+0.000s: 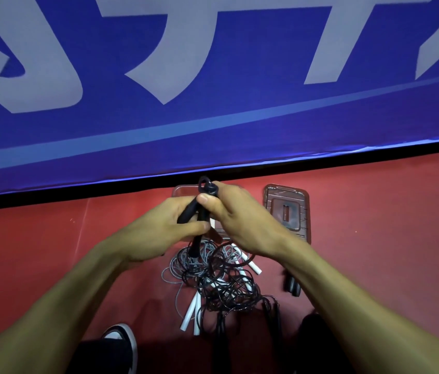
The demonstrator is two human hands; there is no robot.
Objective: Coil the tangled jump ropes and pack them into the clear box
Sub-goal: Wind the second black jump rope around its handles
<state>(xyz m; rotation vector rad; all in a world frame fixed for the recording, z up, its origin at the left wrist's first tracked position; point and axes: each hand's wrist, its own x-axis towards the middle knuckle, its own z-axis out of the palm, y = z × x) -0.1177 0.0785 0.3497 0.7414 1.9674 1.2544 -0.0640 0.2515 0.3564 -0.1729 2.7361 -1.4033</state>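
My left hand (159,225) grips a pair of black jump-rope handles (189,211), held up over the floor. My right hand (236,214) pinches the top of those handles, where black cord loops (207,186) stick out. Black cord hangs from the handles into a tangled pile of black and grey ropes (213,276) on the red floor. White handles (190,311) poke out of the pile at the lower left, more white handles (250,263) at the right. The clear box (183,190) lies behind my hands, mostly hidden.
The clear lid (288,211) lies flat on the floor to the right of the box. More black handles (292,286) lie right of the pile. A blue banner (213,90) with large pale letters runs along the back. My shoe (120,338) shows at the bottom.
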